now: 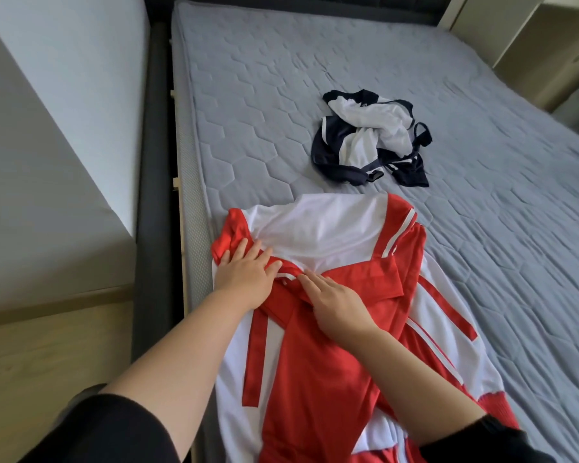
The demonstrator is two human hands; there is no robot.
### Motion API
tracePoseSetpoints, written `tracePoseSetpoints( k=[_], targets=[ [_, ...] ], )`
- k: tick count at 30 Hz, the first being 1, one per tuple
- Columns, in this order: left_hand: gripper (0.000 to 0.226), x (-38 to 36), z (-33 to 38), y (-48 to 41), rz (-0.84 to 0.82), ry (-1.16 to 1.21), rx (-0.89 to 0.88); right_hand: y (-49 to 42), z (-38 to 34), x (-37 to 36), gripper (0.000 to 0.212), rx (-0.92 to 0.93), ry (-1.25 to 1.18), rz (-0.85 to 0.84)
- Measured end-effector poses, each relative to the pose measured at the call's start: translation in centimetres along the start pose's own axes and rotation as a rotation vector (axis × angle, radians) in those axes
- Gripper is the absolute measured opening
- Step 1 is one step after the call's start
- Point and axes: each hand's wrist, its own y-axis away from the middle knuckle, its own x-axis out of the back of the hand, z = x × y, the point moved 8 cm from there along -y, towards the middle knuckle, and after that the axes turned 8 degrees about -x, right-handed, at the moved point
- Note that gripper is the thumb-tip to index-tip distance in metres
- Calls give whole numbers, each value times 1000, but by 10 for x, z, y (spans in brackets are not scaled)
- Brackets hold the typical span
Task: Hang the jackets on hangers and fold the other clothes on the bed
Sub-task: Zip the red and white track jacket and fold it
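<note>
Red and white jacket (318, 235) lies spread along the near left of the bed (248, 95), not yet on a hanger, and no hanger shows. Farther off, near the middle, a navy and white garment (365, 138) sits crumpled and unfolded. Little looks done, and I judge most is left. Both hands lie flat on the jacket, fingers straight: left hand (244, 279) pressing its left shoulder, right hand (335, 304) just beside it on the red collar, neither gripping anything

Under the fingers (253, 250) of left hand (243, 280) and right hand (338, 305): jacket (321, 228), spread on mattress (264, 111). Beyond the fingertips, well apart: crumpled garment (368, 135). Left: bed frame (152, 162).
</note>
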Motion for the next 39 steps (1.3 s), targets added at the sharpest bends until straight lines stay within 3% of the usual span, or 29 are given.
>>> tracePoseSetpoints(
  k=[4,5,7,9,11,14,17,20,23,26,28,32,34,36,39],
  targets=[
    [50,8,4,-1,28,32,62,19,15,-11,57,-14,-121,-205],
    [48,15,9,-1,91,25,79,20,18,-4,53,-41,-199,-185],
    [45,33,29,0,246,-24,55,14,28,17,46,-117,-298,15],
    [51,33,57,-3,289,-78,-72,5,45,28,48,-228,-267,176],
    [59,15,61,-3,183,-102,-141,-2,77,11,54,-417,-127,70],
    [68,-9,24,3,44,-103,-30,11,130,-22,65,-645,86,-217],
    [59,17,10,2,184,-166,-8,10,149,-13,61,-756,65,-91],
    [40,60,29,-3,469,-226,-145,-16,132,16,47,-692,17,151],
    [35,72,36,-20,471,-269,-229,-66,99,27,52,-463,-20,155],
    [67,62,25,-52,242,-265,-149,-123,85,28,56,-345,-100,66],
    [74,60,18,-65,158,-296,-119,-153,86,22,55,-322,-94,-47],
    [84,57,-1,-74,31,-339,-109,-173,113,-3,53,-311,187,-427],
    [68,61,-13,-75,9,-288,-79,-168,140,-4,57,-425,170,-558],
    [38,65,-23,-75,0,-218,-58,-159,163,0,56,-506,127,-660],
    [30,67,-28,-73,-53,-169,-38,-141,182,9,66,-546,198,-789]
  ],
)
